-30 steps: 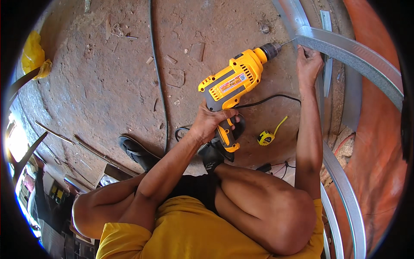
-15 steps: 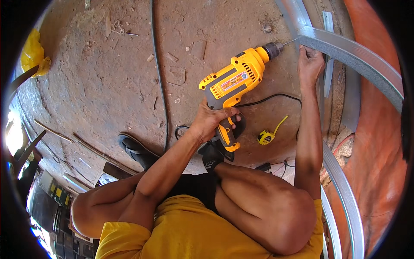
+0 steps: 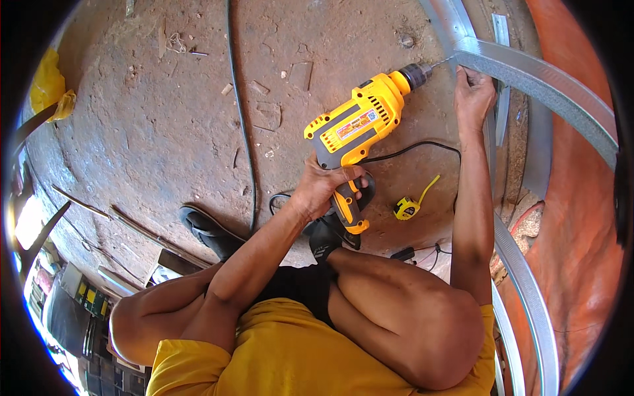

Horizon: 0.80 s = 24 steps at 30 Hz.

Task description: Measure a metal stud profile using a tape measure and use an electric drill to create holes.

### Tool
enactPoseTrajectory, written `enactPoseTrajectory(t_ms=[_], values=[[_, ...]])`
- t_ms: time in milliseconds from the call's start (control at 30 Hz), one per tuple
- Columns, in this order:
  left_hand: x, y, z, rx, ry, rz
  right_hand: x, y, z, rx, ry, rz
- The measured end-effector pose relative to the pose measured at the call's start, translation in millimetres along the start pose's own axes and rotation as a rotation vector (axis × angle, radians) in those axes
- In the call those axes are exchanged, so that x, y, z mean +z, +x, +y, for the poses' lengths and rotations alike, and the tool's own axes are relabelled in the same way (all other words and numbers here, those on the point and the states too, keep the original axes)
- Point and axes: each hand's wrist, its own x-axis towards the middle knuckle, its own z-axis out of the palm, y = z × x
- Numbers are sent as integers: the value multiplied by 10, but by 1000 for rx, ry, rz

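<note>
My left hand is wrapped round the handle of a yellow and black power drill. The drill points up and to the right, and its thin bit meets the corner of a metal channel frame, or comes very close to it. How deep the tip sits cannot be made out. At that same corner, just beside the bit, my right hand pinches the lower edge of the channel between thumb and fingers.
A yellow tape measure lies on the floor with its blade partly out. Black cables cross the ground. More curved metal channel runs down the right side, by an orange sheet. A yellow plastic bag sits far left.
</note>
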Motion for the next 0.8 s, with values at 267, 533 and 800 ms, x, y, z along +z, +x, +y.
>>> enactPoseTrajectory(t_ms=[267,533,800], values=[[62,-20,8,-2,-47,-8,-36,-13,4,-21,-85,-11],[35,1,-96,18,-106,-8,-8,-4,-10,0,3,-18],[-7,50,-151,-11,-88,12,-27,14,-6,0,-9,-24]])
